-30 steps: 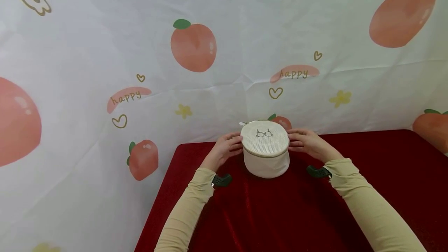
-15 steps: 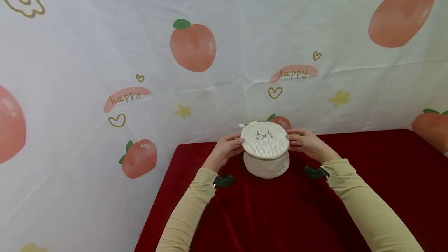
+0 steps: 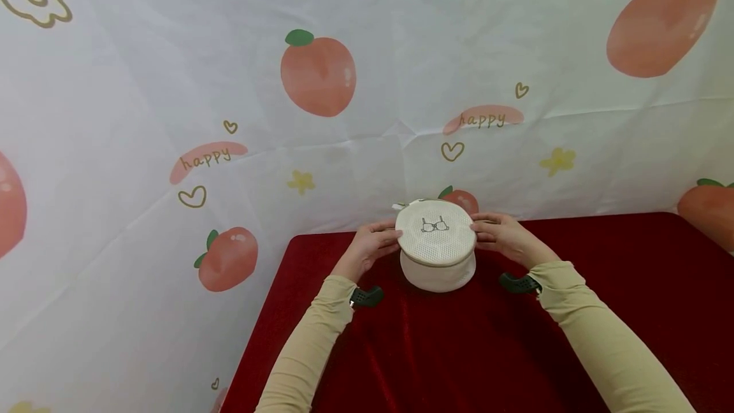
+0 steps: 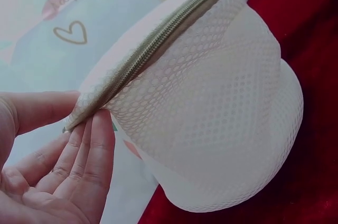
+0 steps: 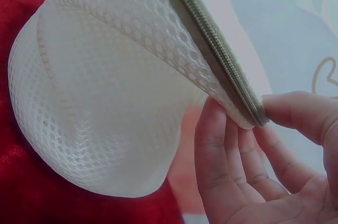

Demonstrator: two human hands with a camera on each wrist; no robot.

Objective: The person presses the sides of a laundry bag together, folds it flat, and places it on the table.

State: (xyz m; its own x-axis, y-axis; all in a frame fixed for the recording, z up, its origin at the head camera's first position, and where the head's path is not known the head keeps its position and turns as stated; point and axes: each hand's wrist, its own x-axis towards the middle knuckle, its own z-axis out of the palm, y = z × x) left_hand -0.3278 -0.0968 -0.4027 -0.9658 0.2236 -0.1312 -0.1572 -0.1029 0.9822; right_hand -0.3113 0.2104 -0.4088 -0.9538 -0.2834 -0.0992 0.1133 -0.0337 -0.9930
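A round white mesh laundry bag (image 3: 437, 273) stands on the red cloth, its lid tilted toward the viewer and printed with a small bra drawing. Around its upper rim runs a closed olive zipper (image 4: 158, 39). At the bag's left side my left hand (image 3: 369, 247) pinches the zipped rim between thumb and fingers, as the left wrist view shows. On the opposite side my right hand (image 3: 507, 236) pinches the same rim, thumb above and fingers below. The mesh wall (image 5: 116, 92) sags and folds inward beneath the rim. A pale tag sticks out at the back left.
The bag stands near the back of a table covered in red velvet (image 3: 447, 349). Right behind it hangs a white curtain (image 3: 367, 164) printed with peaches, hearts and flowers. Each wrist wears a dark strap device (image 3: 367, 297).
The lid has tipped a little further forward and its front edge has sunk, so less of the side wall shows. Both hands keep to the bag's sides.
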